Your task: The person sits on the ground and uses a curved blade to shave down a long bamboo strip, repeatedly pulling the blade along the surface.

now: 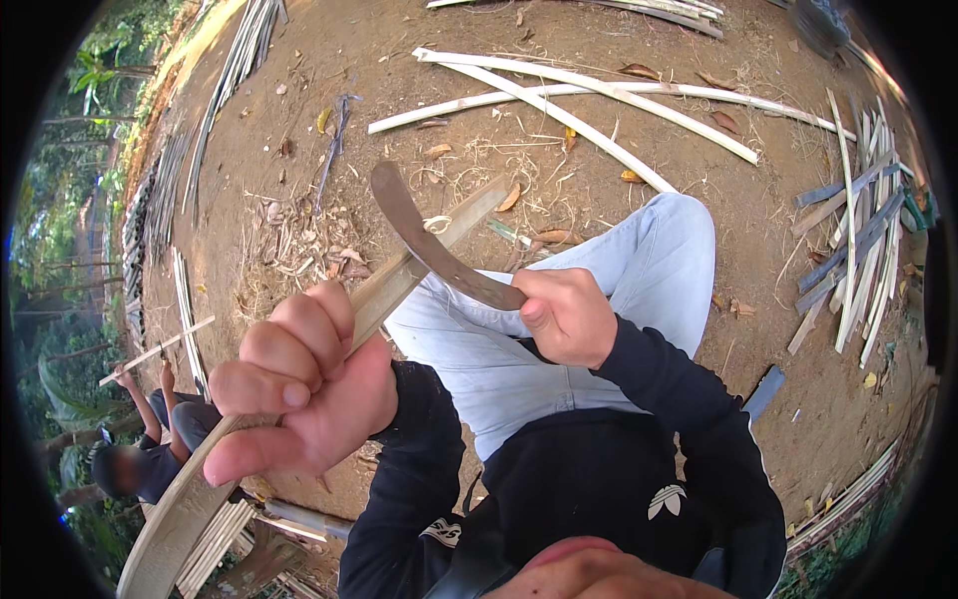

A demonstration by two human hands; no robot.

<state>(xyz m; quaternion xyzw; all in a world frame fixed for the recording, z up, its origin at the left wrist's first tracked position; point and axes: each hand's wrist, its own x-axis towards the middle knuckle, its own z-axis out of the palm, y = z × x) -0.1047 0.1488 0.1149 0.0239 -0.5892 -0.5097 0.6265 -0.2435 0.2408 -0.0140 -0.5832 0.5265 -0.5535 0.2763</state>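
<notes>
My left hand is closed around a long pale bamboo strip that runs from the lower left up toward the middle of the view. My right hand grips the handle of a curved, rust-brown knife. The blade lies across the strip near its far part, touching its upper face. Both hands are held above my knees, which are in light blue jeans; my sleeves are black.
Bare brown earth with shavings and dry leaves. Long split bamboo slats lie ahead, a pile of shorter strips at the right, more bundles along the left edge. Another person sits at lower left holding a strip.
</notes>
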